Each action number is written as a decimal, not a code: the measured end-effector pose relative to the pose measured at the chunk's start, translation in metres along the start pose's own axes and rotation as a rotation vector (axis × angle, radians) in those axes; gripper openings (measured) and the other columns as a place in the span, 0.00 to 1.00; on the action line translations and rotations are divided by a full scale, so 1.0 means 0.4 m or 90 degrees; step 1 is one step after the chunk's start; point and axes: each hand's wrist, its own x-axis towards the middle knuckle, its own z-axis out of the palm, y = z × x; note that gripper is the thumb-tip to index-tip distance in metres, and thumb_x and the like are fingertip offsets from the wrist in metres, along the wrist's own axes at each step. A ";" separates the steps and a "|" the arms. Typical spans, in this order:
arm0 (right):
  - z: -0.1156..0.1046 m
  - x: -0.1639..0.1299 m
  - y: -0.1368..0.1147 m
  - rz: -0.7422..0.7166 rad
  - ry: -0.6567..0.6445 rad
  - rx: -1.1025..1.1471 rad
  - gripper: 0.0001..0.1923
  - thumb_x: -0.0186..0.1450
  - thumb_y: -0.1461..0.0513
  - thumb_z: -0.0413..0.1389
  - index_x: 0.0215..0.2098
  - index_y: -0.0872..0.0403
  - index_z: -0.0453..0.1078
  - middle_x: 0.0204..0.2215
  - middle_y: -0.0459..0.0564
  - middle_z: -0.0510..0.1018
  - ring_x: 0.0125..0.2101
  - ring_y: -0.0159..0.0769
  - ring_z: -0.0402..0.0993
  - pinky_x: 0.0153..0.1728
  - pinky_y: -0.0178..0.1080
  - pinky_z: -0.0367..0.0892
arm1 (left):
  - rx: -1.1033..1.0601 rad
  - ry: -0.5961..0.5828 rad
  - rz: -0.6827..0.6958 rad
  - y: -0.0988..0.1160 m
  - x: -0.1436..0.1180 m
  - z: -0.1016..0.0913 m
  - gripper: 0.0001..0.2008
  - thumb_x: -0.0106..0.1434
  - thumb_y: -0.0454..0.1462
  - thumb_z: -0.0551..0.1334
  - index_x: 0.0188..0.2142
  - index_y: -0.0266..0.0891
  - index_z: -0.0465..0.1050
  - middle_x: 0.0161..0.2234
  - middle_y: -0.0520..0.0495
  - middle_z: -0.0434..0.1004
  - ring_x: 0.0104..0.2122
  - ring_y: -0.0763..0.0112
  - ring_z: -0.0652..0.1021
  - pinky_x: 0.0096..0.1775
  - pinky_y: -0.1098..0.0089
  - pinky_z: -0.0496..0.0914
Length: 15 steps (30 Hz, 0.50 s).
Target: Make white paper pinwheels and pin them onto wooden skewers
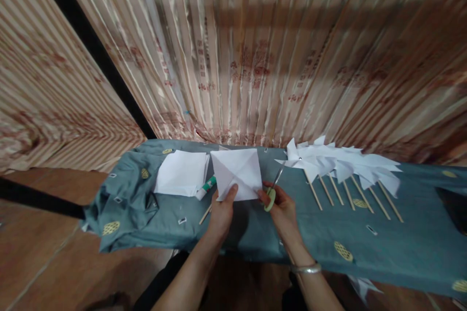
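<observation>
**Paper square and scissors, held up together**

Head view: The left hand (222,209) pinches the bottom edge of a white creased paper square (237,167), thumb on top, holding it just above the tabletop with the blue-green cloth (401,233). The right hand (280,209) is closed through the green-handled scissors (273,189). The blades point up and away, touching the square's right edge. I cannot tell how wide the blades are. A stack of white paper sheets (180,172) lies to the left, white paper pinwheels on wooden sticks (346,165) to the right.
</observation>
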 end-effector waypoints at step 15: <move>-0.061 -0.039 0.000 -0.029 -0.082 -0.078 0.26 0.45 0.53 0.72 0.40 0.53 0.75 0.28 0.47 0.81 0.29 0.36 0.76 0.31 0.37 0.71 | 0.120 -0.010 0.085 0.039 0.007 -0.034 0.10 0.43 0.36 0.73 0.28 0.40 0.79 0.31 0.45 0.83 0.41 0.53 0.80 0.51 0.58 0.70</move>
